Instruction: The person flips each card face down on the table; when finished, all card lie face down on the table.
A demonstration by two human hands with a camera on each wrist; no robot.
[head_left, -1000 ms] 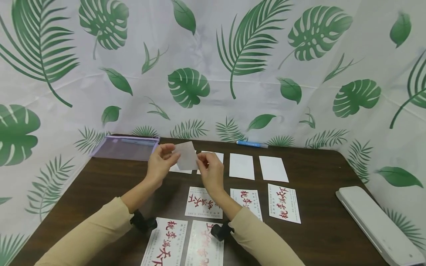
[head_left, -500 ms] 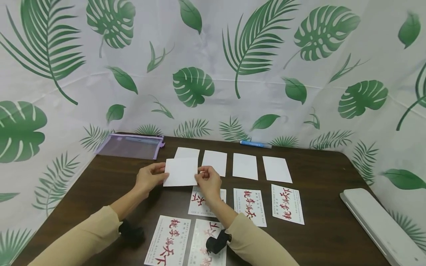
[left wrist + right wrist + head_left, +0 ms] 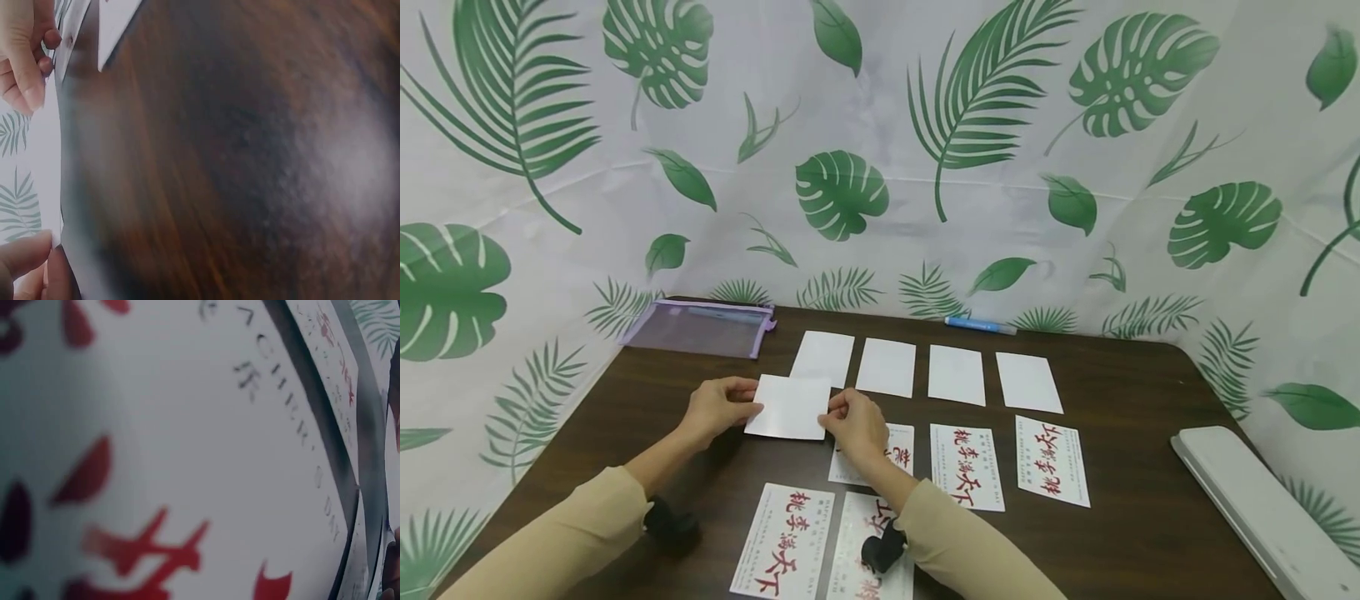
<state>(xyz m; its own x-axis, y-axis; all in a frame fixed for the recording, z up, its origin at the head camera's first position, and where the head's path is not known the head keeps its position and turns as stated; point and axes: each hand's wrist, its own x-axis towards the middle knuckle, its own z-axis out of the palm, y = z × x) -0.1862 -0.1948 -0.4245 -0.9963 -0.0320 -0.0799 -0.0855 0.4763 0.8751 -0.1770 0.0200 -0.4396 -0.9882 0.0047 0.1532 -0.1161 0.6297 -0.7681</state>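
Now both hands' fingers pinch the white card [image 3: 788, 407] at opposite edges, just above the table [image 3: 1120, 517].

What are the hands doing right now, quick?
Left hand: pinches the left edge of the blank white card.
Right hand: pinches the same card's right edge, just above the table.

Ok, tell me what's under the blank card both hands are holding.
Beneath the blank card, pinched by the left hand and right hand, only dark table shows at its edges. The head view cannot show whether the card touches the table, or anything it covers.
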